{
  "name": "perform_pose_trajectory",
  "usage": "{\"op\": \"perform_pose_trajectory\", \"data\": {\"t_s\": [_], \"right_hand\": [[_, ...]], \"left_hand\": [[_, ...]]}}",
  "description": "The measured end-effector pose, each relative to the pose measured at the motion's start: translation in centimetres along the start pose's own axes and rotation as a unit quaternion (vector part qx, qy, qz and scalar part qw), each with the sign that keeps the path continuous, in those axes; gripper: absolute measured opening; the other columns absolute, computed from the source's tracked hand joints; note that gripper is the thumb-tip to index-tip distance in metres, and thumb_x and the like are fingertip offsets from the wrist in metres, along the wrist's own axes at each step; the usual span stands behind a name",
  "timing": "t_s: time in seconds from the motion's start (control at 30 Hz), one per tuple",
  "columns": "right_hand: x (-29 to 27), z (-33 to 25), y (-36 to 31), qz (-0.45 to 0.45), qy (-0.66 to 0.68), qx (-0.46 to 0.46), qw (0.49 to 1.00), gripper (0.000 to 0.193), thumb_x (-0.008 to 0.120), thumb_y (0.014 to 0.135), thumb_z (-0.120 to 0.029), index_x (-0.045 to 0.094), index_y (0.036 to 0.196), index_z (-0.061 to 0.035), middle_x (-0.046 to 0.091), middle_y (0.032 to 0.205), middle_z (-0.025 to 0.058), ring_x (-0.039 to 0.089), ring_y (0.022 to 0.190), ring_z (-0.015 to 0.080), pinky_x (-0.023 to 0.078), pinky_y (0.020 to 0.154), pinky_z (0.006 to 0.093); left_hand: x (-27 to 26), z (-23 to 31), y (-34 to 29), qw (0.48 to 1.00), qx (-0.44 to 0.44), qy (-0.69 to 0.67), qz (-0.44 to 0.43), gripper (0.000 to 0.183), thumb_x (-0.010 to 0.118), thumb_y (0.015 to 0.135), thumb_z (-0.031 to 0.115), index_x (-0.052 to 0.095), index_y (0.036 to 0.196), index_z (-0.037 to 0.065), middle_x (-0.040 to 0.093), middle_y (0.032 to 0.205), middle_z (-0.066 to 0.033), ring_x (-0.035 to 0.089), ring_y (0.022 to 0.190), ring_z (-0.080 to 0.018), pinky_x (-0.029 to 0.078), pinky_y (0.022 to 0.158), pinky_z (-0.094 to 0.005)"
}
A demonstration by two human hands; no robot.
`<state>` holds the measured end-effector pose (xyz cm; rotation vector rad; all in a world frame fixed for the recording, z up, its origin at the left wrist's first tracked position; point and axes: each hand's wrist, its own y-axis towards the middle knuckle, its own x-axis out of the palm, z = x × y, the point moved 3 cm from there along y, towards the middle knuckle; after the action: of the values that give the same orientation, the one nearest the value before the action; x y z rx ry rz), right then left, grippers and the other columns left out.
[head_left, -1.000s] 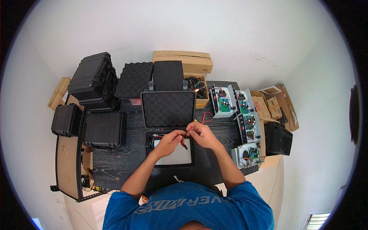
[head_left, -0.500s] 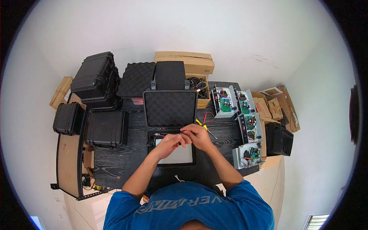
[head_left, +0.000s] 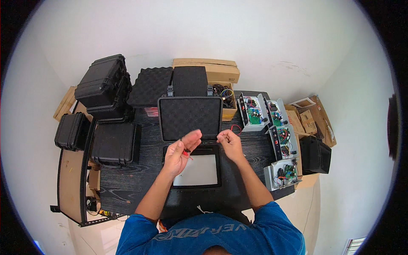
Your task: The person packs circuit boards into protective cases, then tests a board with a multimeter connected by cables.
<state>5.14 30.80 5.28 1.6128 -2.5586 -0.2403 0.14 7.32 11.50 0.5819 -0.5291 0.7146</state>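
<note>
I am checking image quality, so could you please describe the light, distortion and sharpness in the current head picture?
Head view: soft light covers the plain white wall, and the corners go black; head view: the brown panel with black frame looks bowed; head view: the small red and black item in the bare left hand is not clear enough to identify.

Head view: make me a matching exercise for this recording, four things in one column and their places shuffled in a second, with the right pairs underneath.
Things
1. Pale panel
2. Circuit-board units
3. Red piece
4. Stacked black cases

Places
A. In the left hand
B. Piled up at the back left
C. Inside the base of the open case
D. Along the right end of the table

Right pairs: 1-C, 2-D, 3-A, 4-B
</note>
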Motion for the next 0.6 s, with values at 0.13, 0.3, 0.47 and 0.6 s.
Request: {"op": "perform_pose_trajectory", "data": {"t_s": [0.13,0.3,0.47,0.6], "right_hand": [[-0.3,-1.5,0.0,-0.085,-0.193,-0.014,0.977,0.013,0.074,0.094,-0.012,0.067,0.089,-0.0016,0.062,0.079,-0.0007,0.049,0.064,0.0066,0.042,0.06,0.0257],[0.6,-2.5,-1.6,-0.224,-0.243,-0.124,0.935,0.014,0.074,0.092,-0.013,0.068,0.092,0.0002,0.062,0.089,0.0056,0.057,0.074,0.0153,0.047,0.066,0.0304],[0.9,-2.4,-4.0,-0.226,-0.24,-0.157,0.931,0.011,0.071,0.092,-0.011,0.07,0.093,0.0,0.063,0.093,0.0073,0.06,0.08,0.0189,0.049,0.07,0.0321],[0.8,-2.3,-5.9,-0.193,-0.265,-0.16,0.931,0.009,0.07,0.092,-0.009,0.072,0.094,-0.0001,0.062,0.089,0.0091,0.061,0.081,0.02,0.049,0.07,0.0321]], "left_hand": [[-0.9,0.0,0.8,0.999,0.043,0.011,0.02,0.056,0.039,0.111,0.037,0.044,0.149,-0.003,0.043,0.157,-0.0191,0.043,0.145,-0.0303,0.034,0.122,-0.0449],[-2.7,-0.9,0.6,0.995,0.086,-0.018,0.044,0.056,0.036,0.112,0.033,0.029,0.157,-0.001,0.032,0.163,-0.0213,0.037,0.149,-0.032,0.028,0.124,-0.0435],[-4.0,-2.8,-0.4,0.995,0.098,-0.024,0.011,0.055,0.035,0.112,0.024,0.02,0.16,0.004,0.029,0.164,-0.0224,0.031,0.152,-0.0321,0.025,0.125,-0.0417],[-4.1,-4.2,-1.4,0.995,0.096,0.013,0.003,0.056,0.033,0.112,0.023,0.015,0.161,0.004,0.029,0.164,-0.022,0.028,0.154,-0.031,0.021,0.126,-0.0409]]}}
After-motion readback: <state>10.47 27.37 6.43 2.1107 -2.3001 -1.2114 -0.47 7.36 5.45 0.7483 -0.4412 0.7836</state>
